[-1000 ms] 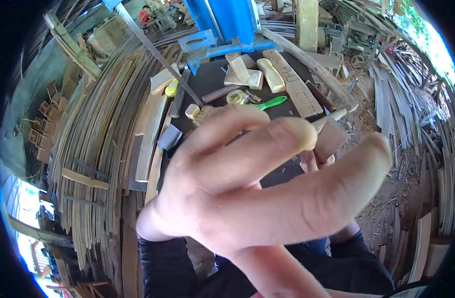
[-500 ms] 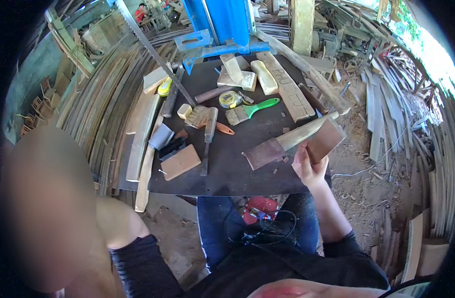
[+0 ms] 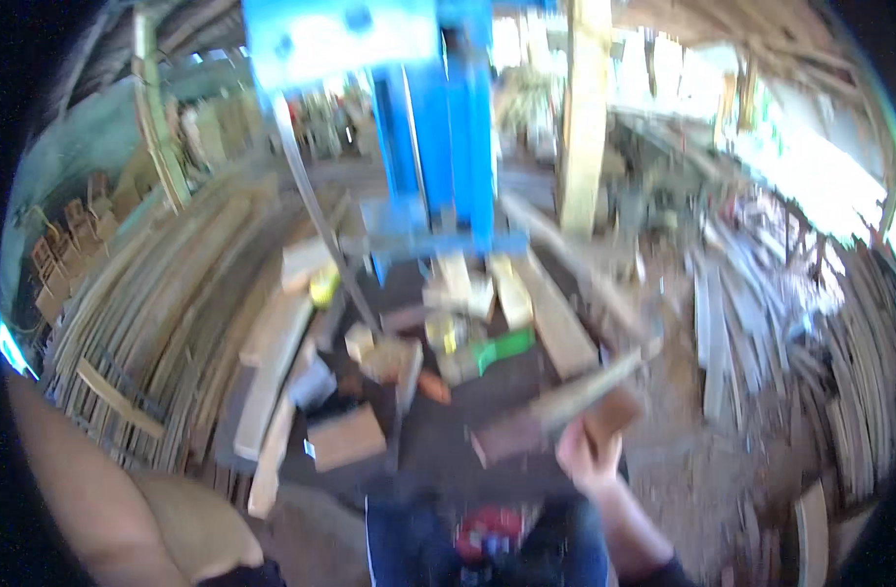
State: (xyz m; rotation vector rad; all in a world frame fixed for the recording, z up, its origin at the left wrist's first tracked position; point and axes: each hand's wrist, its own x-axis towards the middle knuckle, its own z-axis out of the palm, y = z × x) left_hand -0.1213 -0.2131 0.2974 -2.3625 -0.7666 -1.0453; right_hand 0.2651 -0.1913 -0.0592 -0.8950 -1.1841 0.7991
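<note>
My right hand (image 3: 589, 458) is closed around a small flat brown rectangular piece (image 3: 612, 415), held up over the right edge of the dark table (image 3: 438, 460). Beside it lies a long wooden piece with a dark reddish-brown broad end (image 3: 506, 436). My left forearm (image 3: 95, 489) rises at the left rim, and its hand is out of the picture. On the table, blurred by motion, are a green-handled paintbrush (image 3: 505, 348), an orange-handled brush (image 3: 432, 385) and a brown rectangular block (image 3: 348, 438).
A blue band saw (image 3: 438, 137) stands behind the table, its toothed blade (image 3: 316, 205) slanting down at the left. Long wood strips (image 3: 174, 303) are stacked at the left. Planks (image 3: 714, 333) lie to the right, and a wooden post (image 3: 585, 117) stands at the back.
The view has tilted upward, so the table sits lower in the picture and more of the saw shows. My right hand still grips the brown piece. My left arm remains at the left rim.
</note>
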